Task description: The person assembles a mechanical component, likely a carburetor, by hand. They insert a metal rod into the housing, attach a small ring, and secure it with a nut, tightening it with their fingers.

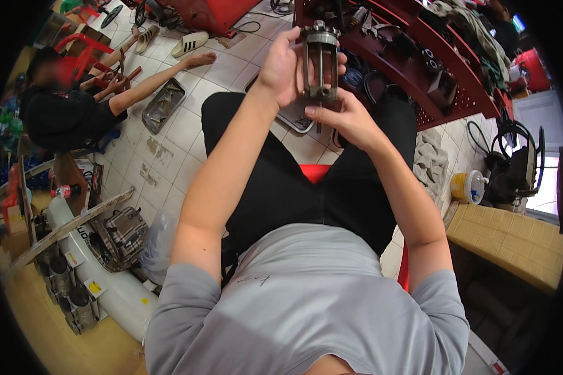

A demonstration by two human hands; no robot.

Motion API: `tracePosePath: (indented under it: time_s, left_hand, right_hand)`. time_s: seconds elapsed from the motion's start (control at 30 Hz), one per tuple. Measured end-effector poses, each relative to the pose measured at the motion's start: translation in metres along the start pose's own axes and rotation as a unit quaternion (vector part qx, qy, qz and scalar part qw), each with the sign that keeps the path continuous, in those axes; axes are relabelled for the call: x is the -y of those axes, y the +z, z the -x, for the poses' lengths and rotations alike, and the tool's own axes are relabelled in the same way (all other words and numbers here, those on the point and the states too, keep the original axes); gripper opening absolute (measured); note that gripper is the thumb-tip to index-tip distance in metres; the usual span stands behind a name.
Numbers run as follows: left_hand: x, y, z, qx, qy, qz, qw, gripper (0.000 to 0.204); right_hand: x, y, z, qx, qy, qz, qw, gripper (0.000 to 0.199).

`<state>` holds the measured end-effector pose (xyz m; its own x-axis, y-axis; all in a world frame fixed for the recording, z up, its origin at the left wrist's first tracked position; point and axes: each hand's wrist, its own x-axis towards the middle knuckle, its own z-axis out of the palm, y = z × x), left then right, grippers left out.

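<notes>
A metal cage-shaped tool (pixel 321 69) stands upright between my hands, above my knees. It has a thick ring at the top, long side legs and a rod running down its middle, its lower end sticking out below. My left hand (pixel 281 72) wraps it from the left and behind, with fingertips showing past its right side. At its lower end, my right hand (pixel 347 119) closes on the base, thumb pointing left; some of the fingers are hidden behind the tool. Partly covered by my hands and knees, a metal tray (pixel 301 125) lies on the floor below.
A red workbench (pixel 413 81) with tools and parts stands ahead to the right. At the left, another person (pixel 69 106) sits near a second metal tray (pixel 164 105). Right of me are a yellow-and-white bucket (pixel 467 187) and a cardboard box (pixel 507 240); a white cylinder (pixel 116 300) lies left.
</notes>
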<state>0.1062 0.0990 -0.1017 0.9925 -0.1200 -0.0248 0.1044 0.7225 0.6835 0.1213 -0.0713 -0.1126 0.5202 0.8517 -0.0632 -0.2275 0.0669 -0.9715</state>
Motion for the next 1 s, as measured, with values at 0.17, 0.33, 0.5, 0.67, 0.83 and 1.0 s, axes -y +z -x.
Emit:
tracePosePath:
  time_s: [0.17, 0.33, 0.5, 0.67, 0.83, 1.0]
  left_hand:
    - [0.016, -0.023, -0.022, -0.058, -0.002, -0.039, 0.998, 0.081]
    - [0.021, -0.055, -0.048, -0.088, -0.026, 0.017, 0.996, 0.081]
    - [0.020, -0.085, -0.077, -0.160, -0.010, -0.013, 0.987, 0.045]
    - [0.020, -0.142, -0.102, -0.179, 0.026, 0.004, 0.983, 0.037]
    - [0.028, -0.178, -0.109, -0.217, 0.032, -0.011, 0.976, 0.033]
    - [0.025, -0.193, -0.117, -0.254, 0.019, 0.030, 0.967, 0.031]
  right_hand:
    - [-0.021, -0.024, -0.035, -0.027, 0.058, 0.064, 0.996, 0.031]
    - [-0.033, -0.044, -0.066, -0.027, 0.097, 0.091, 0.991, 0.037]
    - [-0.034, -0.084, -0.107, 0.102, 0.183, 0.130, 0.969, 0.049]
    - [-0.056, -0.148, -0.151, 0.146, 0.228, 0.377, 0.886, 0.077]
    - [-0.166, -0.197, -0.193, 0.124, 0.244, 0.527, 0.805, 0.039]
    - [-0.290, -0.211, -0.194, 0.162, 0.258, 0.569, 0.764, 0.023]
